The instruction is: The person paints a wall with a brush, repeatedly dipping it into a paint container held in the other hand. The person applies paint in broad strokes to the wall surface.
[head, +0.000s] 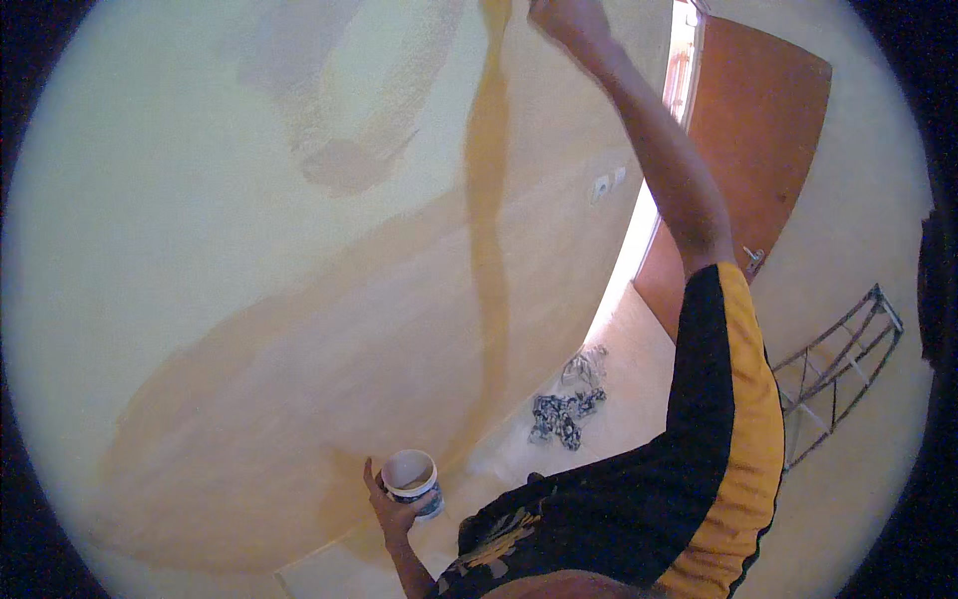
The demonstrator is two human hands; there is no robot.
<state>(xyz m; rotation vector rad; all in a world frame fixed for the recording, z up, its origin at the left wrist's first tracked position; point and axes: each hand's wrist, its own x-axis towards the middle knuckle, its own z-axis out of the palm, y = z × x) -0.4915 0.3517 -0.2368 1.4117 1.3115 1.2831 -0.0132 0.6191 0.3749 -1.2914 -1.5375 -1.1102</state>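
My left hand (395,517) grips a small white plastic tub (428,509) with dark printing, low in front of me. Its mouth faces up, and a pale substance shows inside. My right arm is stretched high, and my right hand (572,21) is cut off by the top edge of the view. The fingers look curled, but whatever they may hold is out of sight. Ahead is a painted wall (374,314), pale greenish above and beige below. Greyish-beige patches (352,166) mark its upper part. A darker arm-shaped shadow runs down it.
A brown door (756,135) with a metal handle stands ajar at the right, bright light beside it. Wall sockets (602,187) sit left of it. Crumpled sheeting (565,419) lies on the floor by the wall. A metal frame resembling a ladder (834,382) is at the right.
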